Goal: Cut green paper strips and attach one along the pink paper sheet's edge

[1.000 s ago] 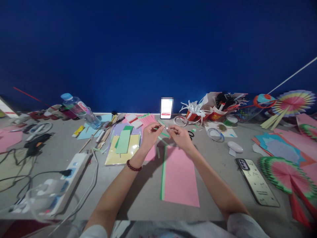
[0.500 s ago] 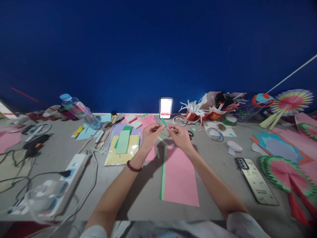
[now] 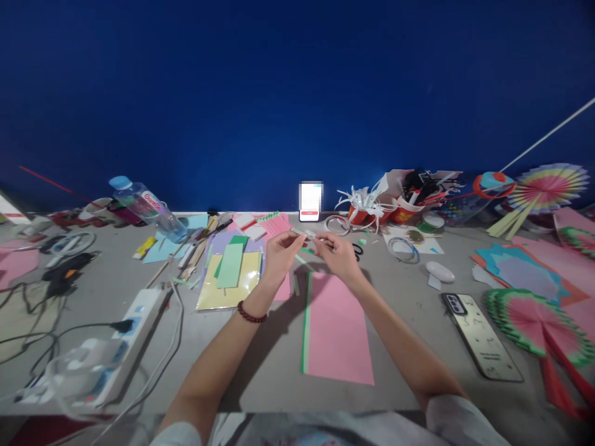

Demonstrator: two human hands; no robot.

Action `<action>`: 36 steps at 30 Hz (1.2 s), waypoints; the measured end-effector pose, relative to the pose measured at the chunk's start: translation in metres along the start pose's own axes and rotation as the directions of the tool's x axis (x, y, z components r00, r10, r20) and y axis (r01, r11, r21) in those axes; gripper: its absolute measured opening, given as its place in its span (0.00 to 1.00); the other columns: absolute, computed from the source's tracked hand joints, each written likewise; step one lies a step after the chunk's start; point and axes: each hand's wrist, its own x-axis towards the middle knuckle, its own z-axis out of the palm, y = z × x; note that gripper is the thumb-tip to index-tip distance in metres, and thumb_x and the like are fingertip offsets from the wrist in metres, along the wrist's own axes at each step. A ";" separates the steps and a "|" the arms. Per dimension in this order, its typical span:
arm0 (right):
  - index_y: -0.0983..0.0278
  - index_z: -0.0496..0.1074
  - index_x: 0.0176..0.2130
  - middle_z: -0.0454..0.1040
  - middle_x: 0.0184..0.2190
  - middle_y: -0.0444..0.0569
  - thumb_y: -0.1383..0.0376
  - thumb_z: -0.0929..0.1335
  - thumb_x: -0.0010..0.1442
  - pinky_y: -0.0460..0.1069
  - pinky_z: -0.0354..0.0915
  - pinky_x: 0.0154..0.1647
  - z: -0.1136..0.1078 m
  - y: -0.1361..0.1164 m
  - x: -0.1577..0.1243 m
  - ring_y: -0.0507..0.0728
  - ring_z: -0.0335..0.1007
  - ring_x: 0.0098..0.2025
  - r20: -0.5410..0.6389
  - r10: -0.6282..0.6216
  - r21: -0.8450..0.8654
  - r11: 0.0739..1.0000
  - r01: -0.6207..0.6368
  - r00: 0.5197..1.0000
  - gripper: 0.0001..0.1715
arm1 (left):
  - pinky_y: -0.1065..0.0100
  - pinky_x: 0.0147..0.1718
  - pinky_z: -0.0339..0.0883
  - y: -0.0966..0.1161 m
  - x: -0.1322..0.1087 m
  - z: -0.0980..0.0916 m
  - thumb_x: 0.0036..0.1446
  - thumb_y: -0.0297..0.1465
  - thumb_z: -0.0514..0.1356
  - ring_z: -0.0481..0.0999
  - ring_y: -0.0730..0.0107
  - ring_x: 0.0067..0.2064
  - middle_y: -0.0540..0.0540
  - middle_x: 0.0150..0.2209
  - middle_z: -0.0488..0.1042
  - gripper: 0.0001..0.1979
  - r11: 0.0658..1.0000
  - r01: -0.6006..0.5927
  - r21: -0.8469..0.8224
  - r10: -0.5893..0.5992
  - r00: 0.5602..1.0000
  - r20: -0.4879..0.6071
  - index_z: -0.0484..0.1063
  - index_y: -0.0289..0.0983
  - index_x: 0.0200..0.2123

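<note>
Just above the table, both hands meet at the fingertips. My left hand [image 3: 281, 253] is closed in a pinch, with a small pale strip [image 3: 298, 231] showing at its fingers. My right hand [image 3: 338, 254] is pinched too, and a short whitish piece [image 3: 310, 235] shows at its fingertips. Whether these are one piece or two I cannot tell. Below my right hand lies a pink paper sheet [image 3: 339, 328] with a green strip [image 3: 305, 334] along its left edge. Black scissors [image 3: 357, 251] are partly hidden behind my right hand.
To the left are a stack of coloured paper [image 3: 251, 275], a plastic bottle [image 3: 151, 207] and a power strip [image 3: 127, 341] with cables. A lit phone [image 3: 310, 201] stands against the blue wall. On the right lie another phone [image 3: 483, 337] and paper fans [image 3: 530, 322].
The bright green strip that stuck up between my fingertips no longer shows there. A pale strip is now visible at my left fingers. Both hands stay in nearly the same place.
</note>
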 end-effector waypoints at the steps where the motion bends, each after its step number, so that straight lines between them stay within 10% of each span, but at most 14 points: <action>1: 0.63 0.72 0.35 0.75 0.22 0.46 0.55 0.66 0.57 0.48 0.67 0.30 0.000 0.000 0.000 0.56 0.75 0.27 0.001 -0.001 -0.001 1.000 0.001 1.000 0.14 | 0.69 0.28 0.65 0.000 0.000 0.000 0.42 0.37 0.69 0.73 0.71 0.26 0.49 0.21 0.73 0.11 1.000 0.004 0.001 -0.004 1.000 -0.001 0.75 0.36 0.21; 16: 0.63 0.72 0.34 0.74 0.22 0.45 0.57 0.66 0.56 0.49 0.68 0.32 -0.004 0.000 0.002 0.55 0.74 0.27 0.031 -0.002 0.023 1.000 0.002 1.000 0.12 | 0.70 0.30 0.64 -0.009 0.002 -0.002 0.52 0.42 0.63 0.73 0.71 0.31 0.48 0.26 0.74 0.14 0.999 0.024 -0.039 -0.020 0.995 0.103 0.74 0.36 0.26; 36: 0.66 0.73 0.38 0.78 0.26 0.49 0.60 0.65 0.56 0.50 0.67 0.38 0.000 0.000 0.001 0.56 0.75 0.32 0.051 -0.018 0.017 1.000 0.017 0.999 0.14 | 0.71 0.28 0.66 -0.010 0.002 -0.001 0.47 0.43 0.67 0.72 0.74 0.26 0.48 0.25 0.77 0.16 1.000 0.003 0.010 -0.003 1.000 -0.023 0.74 0.35 0.23</action>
